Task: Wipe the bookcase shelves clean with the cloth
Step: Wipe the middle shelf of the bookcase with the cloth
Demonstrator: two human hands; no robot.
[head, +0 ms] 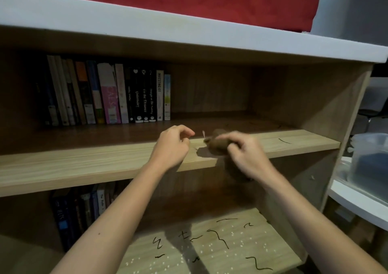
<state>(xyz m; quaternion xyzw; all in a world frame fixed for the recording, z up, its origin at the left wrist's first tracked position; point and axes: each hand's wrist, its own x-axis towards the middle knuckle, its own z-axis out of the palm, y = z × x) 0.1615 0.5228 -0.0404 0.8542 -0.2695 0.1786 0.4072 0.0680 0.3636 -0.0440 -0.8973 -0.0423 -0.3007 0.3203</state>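
A wooden bookcase fills the view. Its middle shelf runs across the centre. My right hand grips a bunched brown cloth at that shelf's front edge; part of the cloth hangs below my wrist. My left hand hovers just left of the cloth with curled fingers and holds nothing. A short black mark lies on the shelf to the right. The lower shelf carries several black squiggles and many small white specks.
A row of upright books stands on the left half of the middle shelf. More books stand at the lower shelf's left. A clear plastic container sits on a white surface at the right. The bookcase's white top overhangs.
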